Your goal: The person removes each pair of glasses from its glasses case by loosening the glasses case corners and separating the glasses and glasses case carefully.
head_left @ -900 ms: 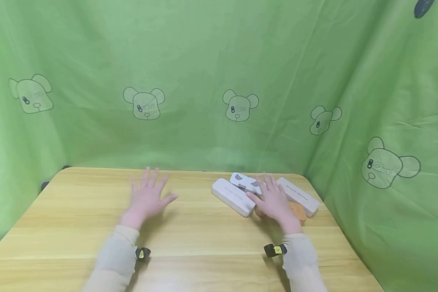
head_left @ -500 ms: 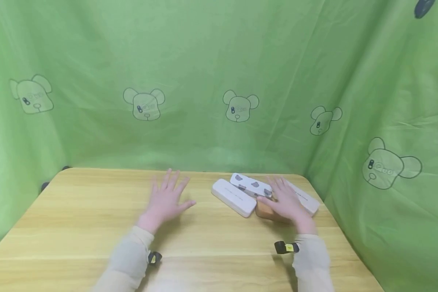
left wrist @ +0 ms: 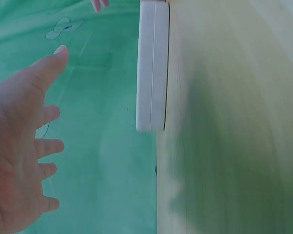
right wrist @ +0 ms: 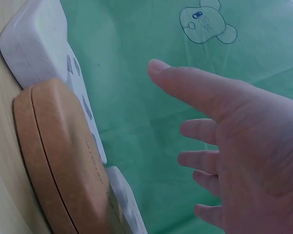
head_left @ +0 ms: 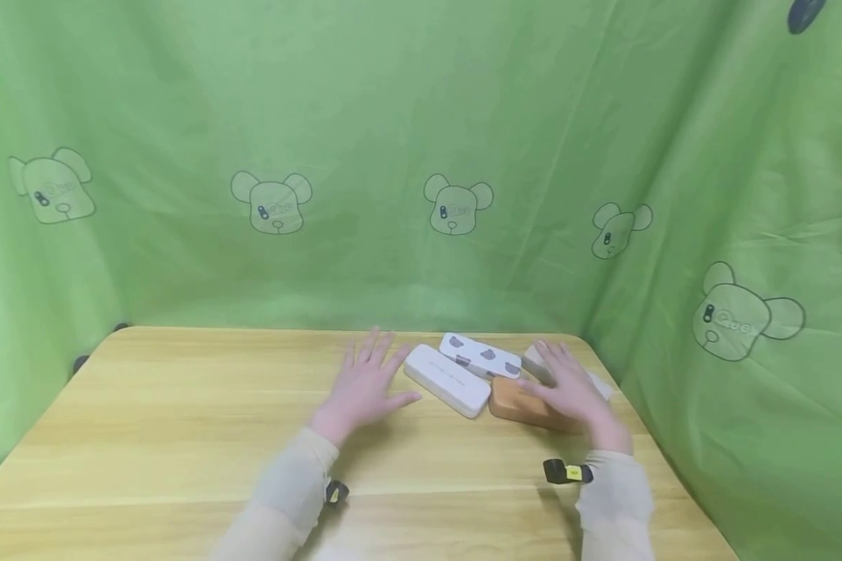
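Observation:
Several glasses cases lie in a cluster at the back right of the table. Nearest my left hand (head_left: 366,389) is a plain white case (head_left: 447,380); the hand hovers to its left with spread fingers, holding nothing. Behind that case is a white one with brown bear prints (head_left: 480,356). My right hand (head_left: 568,389) is held, fingers extended, above an orange-brown case (head_left: 515,401) and partly hides it, along with a pale case (head_left: 599,383) at the far right. In the right wrist view, a gap shows between this hand and the orange-brown case (right wrist: 63,146).
The wood-grain table (head_left: 182,436) reaches back to a green curtain (head_left: 365,265) printed with bear heads. More curtain (head_left: 758,421) hangs close along the table's right edge. Each sleeve carries a black wrist camera (head_left: 564,471).
Both hands have moved to the right, the left one farther, up beside the white case. More of the orange-brown and bear-print cases is uncovered. The cases have stayed in place.

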`<state>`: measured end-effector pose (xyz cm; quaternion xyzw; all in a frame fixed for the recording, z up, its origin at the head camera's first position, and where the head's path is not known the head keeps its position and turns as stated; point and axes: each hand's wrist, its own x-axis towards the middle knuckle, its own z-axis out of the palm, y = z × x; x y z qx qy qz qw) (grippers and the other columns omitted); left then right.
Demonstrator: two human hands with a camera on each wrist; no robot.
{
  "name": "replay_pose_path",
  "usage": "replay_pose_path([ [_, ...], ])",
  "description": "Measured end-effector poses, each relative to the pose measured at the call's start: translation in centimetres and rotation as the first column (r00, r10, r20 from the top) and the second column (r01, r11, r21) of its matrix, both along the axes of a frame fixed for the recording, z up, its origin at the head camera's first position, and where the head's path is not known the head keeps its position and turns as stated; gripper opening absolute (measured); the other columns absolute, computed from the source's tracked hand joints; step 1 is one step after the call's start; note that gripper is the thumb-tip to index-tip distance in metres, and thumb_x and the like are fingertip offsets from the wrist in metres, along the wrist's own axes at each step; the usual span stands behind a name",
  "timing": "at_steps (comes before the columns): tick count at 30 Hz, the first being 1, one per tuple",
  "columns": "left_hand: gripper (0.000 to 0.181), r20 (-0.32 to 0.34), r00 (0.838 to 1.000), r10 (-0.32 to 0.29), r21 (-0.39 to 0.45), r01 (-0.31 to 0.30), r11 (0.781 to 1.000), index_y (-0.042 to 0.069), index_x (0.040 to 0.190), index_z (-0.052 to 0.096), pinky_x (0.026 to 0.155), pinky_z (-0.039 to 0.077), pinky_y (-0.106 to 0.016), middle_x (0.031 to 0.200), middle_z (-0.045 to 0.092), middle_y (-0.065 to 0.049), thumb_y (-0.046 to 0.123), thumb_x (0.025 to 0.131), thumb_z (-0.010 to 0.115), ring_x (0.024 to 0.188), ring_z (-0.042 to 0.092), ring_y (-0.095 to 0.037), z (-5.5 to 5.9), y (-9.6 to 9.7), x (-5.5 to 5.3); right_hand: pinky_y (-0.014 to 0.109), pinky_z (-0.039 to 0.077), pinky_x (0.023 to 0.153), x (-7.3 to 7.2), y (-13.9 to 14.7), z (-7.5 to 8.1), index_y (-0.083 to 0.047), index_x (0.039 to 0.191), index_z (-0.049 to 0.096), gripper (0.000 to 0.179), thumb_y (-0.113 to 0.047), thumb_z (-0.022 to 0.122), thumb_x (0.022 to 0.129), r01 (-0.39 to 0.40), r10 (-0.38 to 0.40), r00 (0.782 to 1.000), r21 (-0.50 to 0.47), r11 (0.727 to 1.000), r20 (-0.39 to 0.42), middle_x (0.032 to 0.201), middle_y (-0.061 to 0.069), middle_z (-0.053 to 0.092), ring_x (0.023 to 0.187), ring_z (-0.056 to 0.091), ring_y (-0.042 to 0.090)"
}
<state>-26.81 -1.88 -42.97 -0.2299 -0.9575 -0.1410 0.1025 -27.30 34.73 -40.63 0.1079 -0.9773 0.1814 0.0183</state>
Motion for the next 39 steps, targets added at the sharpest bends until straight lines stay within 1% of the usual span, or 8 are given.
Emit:
replay_pose_path([
  [7, 0.081, 0.010, 0.999, -0.051, 0.013, 0.051, 0.999, 0.027, 0.153, 0.031, 0.119, 0.011, -0.066, 0.162, 0.024, -0.010, 0.068, 0.086, 0.054, 0.152, 0.010, -0.035, 0.2, 3.3, -0.2, 0.070, 0.007, 0.116, 0.5, 1.3, 0.4, -0.004, 0.155, 0.017, 0.095, -0.057, 0.059, 0.089, 0.032, -0.032, 0.999, -0.018, 0.999, 0.003, 0.158, 0.030, 0.017, 0.146, 0.005, 0.053],
  [11, 0.081, 0.042, 0.995, -0.089, 0.033, 0.088, 0.996, 0.027, 0.153, 0.029, 0.120, 0.006, -0.065, 0.163, 0.022, -0.009, 0.066, 0.087, 0.055, 0.152, 0.009, -0.035, 0.2, 5.1, -0.1, 0.069, 0.007, 0.116, 0.8, 1.9, 0.7, 0.000, 0.153, 0.020, 0.095, -0.053, 0.063, 0.088, 0.035, -0.035, 0.999, -0.034, 0.999, 0.013, 0.157, 0.032, 0.017, 0.145, 0.007, 0.054],
  [15, 0.081, 0.037, 0.992, -0.117, 0.031, 0.116, 0.993, 0.028, 0.154, 0.028, 0.119, 0.008, -0.065, 0.164, 0.020, -0.006, 0.067, 0.088, 0.052, 0.152, 0.011, -0.034, -0.2, 6.7, -0.4, 0.070, 0.008, 0.116, 1.0, 2.3, 0.8, 0.002, 0.152, 0.022, 0.094, -0.050, 0.065, 0.087, 0.031, -0.030, 0.999, -0.031, 0.999, 0.019, 0.156, 0.033, 0.018, 0.145, 0.009, 0.054],
  [20, 0.081, 0.017, 0.990, -0.139, 0.023, 0.138, 0.990, 0.028, 0.153, 0.029, 0.120, 0.010, -0.064, 0.164, 0.021, -0.006, 0.069, 0.087, 0.052, 0.153, 0.010, -0.031, -0.6, 8.5, -0.8, 0.069, 0.011, 0.116, 1.0, 2.6, 0.8, 0.002, 0.152, 0.024, 0.092, -0.048, 0.067, 0.087, 0.016, -0.016, 1.000, -0.024, 1.000, 0.016, 0.156, 0.033, 0.021, 0.144, 0.011, 0.054],
  [27, 0.084, 0.054, 0.985, -0.163, 0.037, 0.162, 0.986, 0.030, 0.155, 0.023, 0.120, 0.011, -0.065, 0.163, 0.022, -0.006, 0.068, 0.086, 0.053, 0.153, 0.012, -0.031, -0.8, 11.1, -1.0, 0.072, 0.016, 0.113, 1.1, 3.9, 0.7, 0.006, 0.149, 0.028, 0.091, -0.045, 0.069, 0.086, 0.021, -0.021, 1.000, 0.007, 1.000, 0.000, 0.152, 0.035, 0.026, 0.141, 0.016, 0.056],
  [32, 0.084, 0.068, 0.983, -0.172, 0.014, 0.171, 0.985, 0.030, 0.155, 0.024, 0.120, 0.011, -0.064, 0.163, 0.023, -0.005, 0.071, 0.086, 0.051, 0.152, 0.015, -0.033, -0.8, 12.7, -1.2, 0.075, 0.012, 0.111, 1.3, 5.6, 0.2, 0.003, 0.150, 0.028, 0.090, -0.046, 0.069, 0.086, 0.049, -0.049, 0.999, 0.017, 0.999, 0.011, 0.153, 0.033, 0.025, 0.142, 0.013, 0.057],
  [36, 0.082, 0.067, 0.982, -0.179, 0.006, 0.179, 0.984, 0.029, 0.154, 0.026, 0.121, 0.012, -0.063, 0.163, 0.025, -0.004, 0.071, 0.087, 0.050, 0.152, 0.015, -0.031, -0.4, 13.9, -1.5, 0.078, 0.007, 0.109, 1.8, 6.9, -0.2, 0.001, 0.151, 0.025, 0.089, -0.045, 0.068, 0.087, 0.072, -0.070, 0.996, -0.035, 0.997, 0.054, 0.154, 0.034, 0.022, 0.142, 0.008, 0.059],
  [39, 0.080, 0.046, 0.981, -0.188, -0.005, 0.189, 0.982, 0.029, 0.154, 0.027, 0.121, 0.010, -0.062, 0.162, 0.027, -0.003, 0.070, 0.088, 0.049, 0.152, 0.016, -0.029, 0.0, 14.7, -1.8, 0.078, 0.009, 0.108, 2.0, 7.8, -0.6, 0.004, 0.150, 0.026, 0.086, -0.039, 0.068, 0.088, 0.065, -0.062, 0.997, -0.068, 0.996, 0.046, 0.152, 0.036, 0.024, 0.140, 0.010, 0.061],
])
